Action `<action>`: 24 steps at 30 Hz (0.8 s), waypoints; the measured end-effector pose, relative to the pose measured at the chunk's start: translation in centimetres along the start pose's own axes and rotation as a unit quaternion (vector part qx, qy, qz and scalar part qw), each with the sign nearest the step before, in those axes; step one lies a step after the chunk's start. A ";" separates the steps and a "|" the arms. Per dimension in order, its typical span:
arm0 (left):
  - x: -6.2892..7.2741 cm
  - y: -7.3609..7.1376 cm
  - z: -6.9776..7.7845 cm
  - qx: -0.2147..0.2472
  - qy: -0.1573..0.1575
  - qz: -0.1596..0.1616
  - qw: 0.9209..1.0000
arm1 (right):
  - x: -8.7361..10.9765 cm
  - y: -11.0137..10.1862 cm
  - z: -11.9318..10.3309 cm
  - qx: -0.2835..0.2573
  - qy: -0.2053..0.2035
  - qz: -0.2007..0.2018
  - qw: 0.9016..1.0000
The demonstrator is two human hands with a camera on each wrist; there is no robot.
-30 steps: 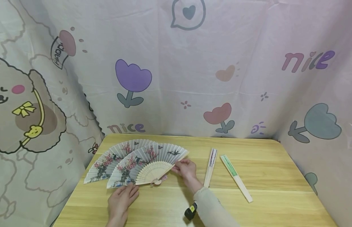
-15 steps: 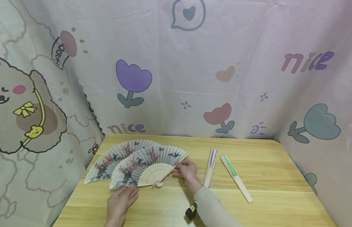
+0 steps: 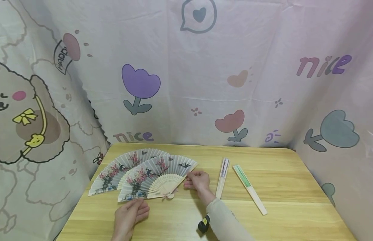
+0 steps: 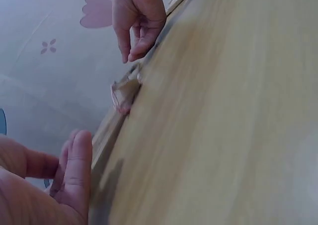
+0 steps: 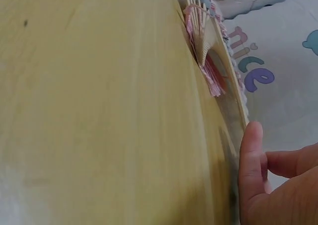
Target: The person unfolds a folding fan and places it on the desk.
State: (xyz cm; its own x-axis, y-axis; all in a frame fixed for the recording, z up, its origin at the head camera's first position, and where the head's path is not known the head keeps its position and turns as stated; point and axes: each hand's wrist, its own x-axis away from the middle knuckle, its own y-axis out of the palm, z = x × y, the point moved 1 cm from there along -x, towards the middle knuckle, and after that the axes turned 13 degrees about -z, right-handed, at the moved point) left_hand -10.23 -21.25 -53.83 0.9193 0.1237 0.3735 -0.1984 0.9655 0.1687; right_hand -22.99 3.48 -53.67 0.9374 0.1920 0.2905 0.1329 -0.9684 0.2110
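Observation:
A spread folding fan with pink blossoms and dark birds lies on the table and overlaps a second spread fan behind it. My left hand is by the near fan's lower left edge, its fingers fairly straight and holding nothing. At that fan's right edge is my right hand, fingertips at the rib; in the right wrist view the thumb meets the edge. A pink tassel hangs from the fan's pivot end. Whether the right fingertips still touch the rib is hard to see.
Two folded fans lie right of my right hand, one purplish-topped and one green-topped. A small black and yellow object is beside the right sleeve. Behind the wooden table hangs a printed curtain.
The near fan has shifted slightly right and toward me at its left side, and its right tip has drawn in a little. Both hands have eased slightly away from its edges.

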 end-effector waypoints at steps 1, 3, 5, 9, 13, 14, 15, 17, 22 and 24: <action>0.0 0.3 0.1 -0.015 0.002 -0.002 1.000 | 0.0 -0.2 -0.1 0.005 -0.002 0.003 1.000; -0.1 1.2 0.5 -0.054 0.011 -0.005 0.998 | 0.1 -0.5 -0.3 0.023 -0.010 0.009 1.000; -0.3 2.3 0.9 -0.087 0.025 -0.011 0.996 | 0.2 -1.1 -0.6 0.044 -0.020 0.016 0.999; -0.9 5.0 1.6 -0.130 0.076 -0.050 0.987 | 0.2 -2.5 -1.4 0.095 -0.042 0.038 0.994; -1.6 7.5 2.4 -0.194 0.134 -0.091 0.968 | 0.4 -4.3 -2.3 0.131 -0.055 0.070 0.987; -1.8 8.0 2.6 -0.218 0.149 -0.096 0.960 | 0.4 -4.8 -2.5 0.138 -0.057 0.077 0.986; -2.0 8.5 2.8 -0.246 0.165 -0.098 0.950 | 0.4 -5.2 -2.8 0.145 -0.059 0.084 0.984; -2.5 9.6 3.1 -0.289 0.190 -0.102 0.933 | 0.5 -6.0 -3.2 0.153 -0.061 0.097 0.982; -3.5 12.5 3.6 -0.346 0.229 -0.108 0.903 | 1.0 -7.9 -3.6 0.182 -0.064 0.118 0.974; -3.9 13.7 3.6 -0.355 0.236 -0.111 0.898 | 1.3 -8.6 -3.7 0.198 -0.069 0.124 0.970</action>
State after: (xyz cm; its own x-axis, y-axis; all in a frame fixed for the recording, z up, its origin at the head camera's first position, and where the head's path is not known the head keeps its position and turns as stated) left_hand -17.71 -9.35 -49.71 0.9845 -0.1670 -0.0531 0.1193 0.8609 -0.4945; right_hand -24.04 12.62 -51.68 0.9869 -0.0505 0.1534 -0.0135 -0.9724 -0.2329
